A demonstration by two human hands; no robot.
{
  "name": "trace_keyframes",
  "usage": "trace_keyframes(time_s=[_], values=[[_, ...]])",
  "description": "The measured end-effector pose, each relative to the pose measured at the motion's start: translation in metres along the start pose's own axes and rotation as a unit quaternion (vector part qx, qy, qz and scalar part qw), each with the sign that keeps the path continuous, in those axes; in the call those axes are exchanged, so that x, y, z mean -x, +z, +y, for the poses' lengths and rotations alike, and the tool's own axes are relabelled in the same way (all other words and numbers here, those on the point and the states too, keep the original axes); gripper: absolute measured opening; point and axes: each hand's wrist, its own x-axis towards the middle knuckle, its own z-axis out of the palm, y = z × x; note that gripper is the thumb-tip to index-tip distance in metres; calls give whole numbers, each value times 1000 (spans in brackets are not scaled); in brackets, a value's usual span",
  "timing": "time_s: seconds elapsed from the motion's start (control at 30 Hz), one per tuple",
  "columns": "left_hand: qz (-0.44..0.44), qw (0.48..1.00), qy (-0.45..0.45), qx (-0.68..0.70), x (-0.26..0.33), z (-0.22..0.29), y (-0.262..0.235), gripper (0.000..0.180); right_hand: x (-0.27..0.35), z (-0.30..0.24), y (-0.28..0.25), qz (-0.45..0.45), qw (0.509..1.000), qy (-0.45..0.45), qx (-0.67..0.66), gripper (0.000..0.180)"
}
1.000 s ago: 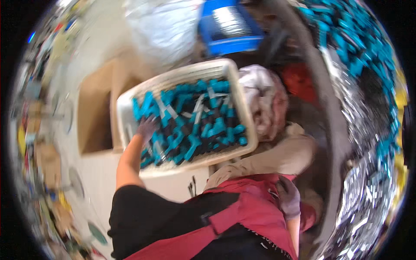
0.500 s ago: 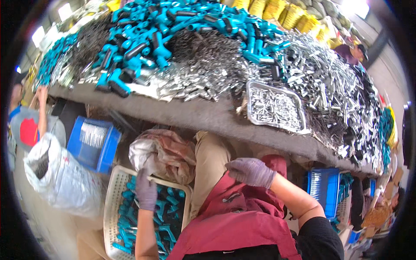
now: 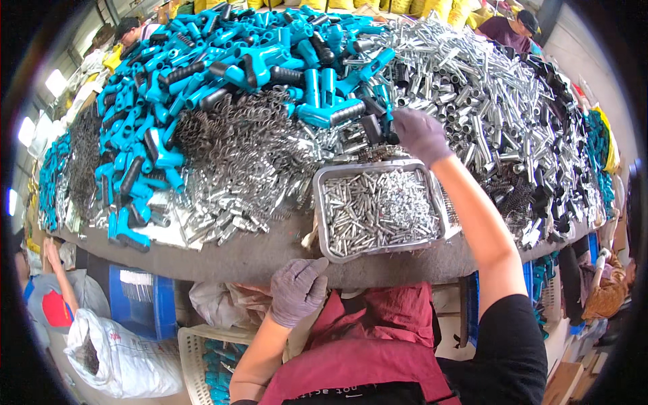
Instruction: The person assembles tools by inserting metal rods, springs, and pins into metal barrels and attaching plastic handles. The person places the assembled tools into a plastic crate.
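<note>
My right hand, in a purple-grey glove, reaches over the table into the pile. Its fingertips are closed at a teal-and-black pistol-shaped part, beside a black block-like end; the hand partly hides the grip. My left hand, gloved alike, hovers at the table's front edge above my apron, with curled fingers and nothing visible in them. Teal pistol-shaped housings with black grips heap up left of my right hand. Below it stands a metal tray of small silver pins.
Dark springs and silver metal tubes cover much of the table. Below are a cream crate of teal parts, a blue bin and a white woven sack. Other people work at both sides and beyond the table.
My right hand has gone from above my lap out to the pile. My left hand has risen from over the cream crate to the table edge. The view has tilted up and shifted.
</note>
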Motion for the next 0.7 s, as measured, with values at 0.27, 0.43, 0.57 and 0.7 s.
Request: trace_keyframes(time_s=[0.27, 0.43, 0.57, 0.7], values=[[37, 994, -96, 27, 5, -11, 18, 23, -64, 40, 36, -26, 995, 26, 91, 33], [13, 998, -43, -41, 1, -9, 26, 22, -76, 67, 34, -33, 990, -30, 134, 17], [35, 994, -31, -96, 7, -15, 35, 23, -84, 105, 21, 221, 974, 42, 30, 15], [63, 986, 9, -153, 6, -16, 35, 22, -88, 100, 7, 302, 939, 1, -165, 23]])
